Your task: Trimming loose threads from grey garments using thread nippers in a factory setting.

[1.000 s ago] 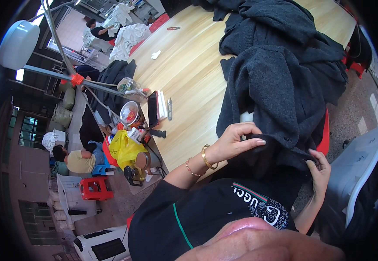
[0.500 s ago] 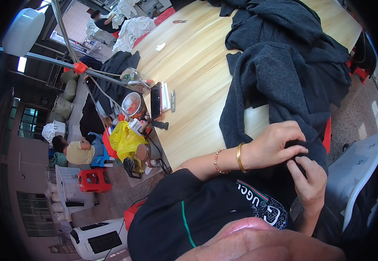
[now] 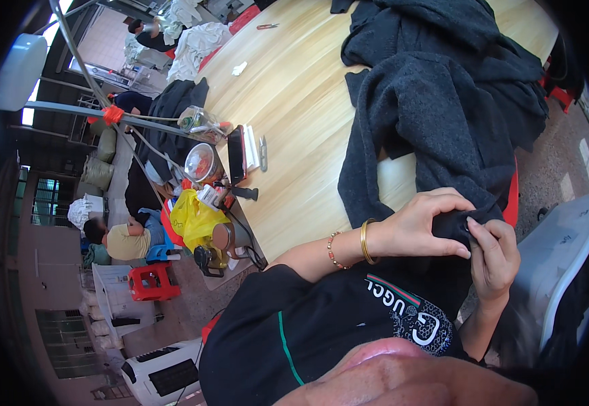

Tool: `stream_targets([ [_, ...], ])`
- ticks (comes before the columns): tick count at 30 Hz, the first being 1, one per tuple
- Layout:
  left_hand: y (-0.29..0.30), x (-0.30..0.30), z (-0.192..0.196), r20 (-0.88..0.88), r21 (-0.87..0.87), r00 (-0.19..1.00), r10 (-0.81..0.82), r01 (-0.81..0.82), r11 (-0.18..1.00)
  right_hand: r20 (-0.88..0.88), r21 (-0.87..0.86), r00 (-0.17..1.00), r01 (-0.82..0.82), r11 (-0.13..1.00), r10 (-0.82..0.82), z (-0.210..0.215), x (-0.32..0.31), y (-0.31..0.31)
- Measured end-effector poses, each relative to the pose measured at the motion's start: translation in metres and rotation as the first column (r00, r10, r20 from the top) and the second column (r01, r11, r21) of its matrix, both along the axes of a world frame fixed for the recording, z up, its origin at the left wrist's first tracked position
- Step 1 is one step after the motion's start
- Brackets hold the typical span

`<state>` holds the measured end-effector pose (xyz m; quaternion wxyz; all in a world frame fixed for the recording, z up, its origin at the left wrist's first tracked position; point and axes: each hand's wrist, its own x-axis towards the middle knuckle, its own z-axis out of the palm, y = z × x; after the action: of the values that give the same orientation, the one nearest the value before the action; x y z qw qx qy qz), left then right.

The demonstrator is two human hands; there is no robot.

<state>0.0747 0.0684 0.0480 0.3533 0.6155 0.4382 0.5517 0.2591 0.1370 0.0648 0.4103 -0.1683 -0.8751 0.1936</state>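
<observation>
A dark charcoal knit garment point(image 3: 423, 101) lies heaped over the table's right side, and its near end hangs off the edge toward me. My left hand point(image 3: 423, 222), with gold bangles at the wrist, grips that near end between thumb and fingers. Close beside it, my right hand point(image 3: 494, 257) pinches the same fabric, fingertips almost meeting the left thumb. Between the two hands a darker, smoother patch of the cloth shows. What lies right under the fingertips is too small to make out.
On the pale wood table point(image 3: 294, 115) are thread snips point(image 3: 263, 154) and a phone point(image 3: 236, 155). To the left stand a tub point(image 3: 203, 162), a yellow plastic bag point(image 3: 196, 220) and a brown-lidded cup point(image 3: 230, 238). A grey-white bin point(image 3: 555, 257) is at right. Other people sit farther off.
My hands have turned the cloth's edge, and the darker patch between them now shows more. My left fingers have opened wider around the fabric. The whole view has shifted slightly.
</observation>
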Motion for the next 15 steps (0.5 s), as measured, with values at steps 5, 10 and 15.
stream_targets([
  [5, 0.008, 0.0, -0.001, -0.161, 0.065, 0.982, 0.102, -0.092, 0.994, -0.01, -0.081, 0.999, -0.052, 0.995, 0.051, -0.008, 0.002, 0.012],
  [10, -0.002, -0.012, -0.01, -0.167, -0.081, 0.982, 0.088, -0.103, 0.991, 0.049, -0.213, 0.983, -0.162, 0.964, 0.176, -0.015, 0.0, 0.017],
  [15, -0.007, -0.01, -0.026, -0.154, -0.126, 0.984, 0.094, -0.114, 0.985, 0.094, -0.185, 0.981, -0.149, 0.971, 0.168, -0.031, 0.001, 0.015],
])
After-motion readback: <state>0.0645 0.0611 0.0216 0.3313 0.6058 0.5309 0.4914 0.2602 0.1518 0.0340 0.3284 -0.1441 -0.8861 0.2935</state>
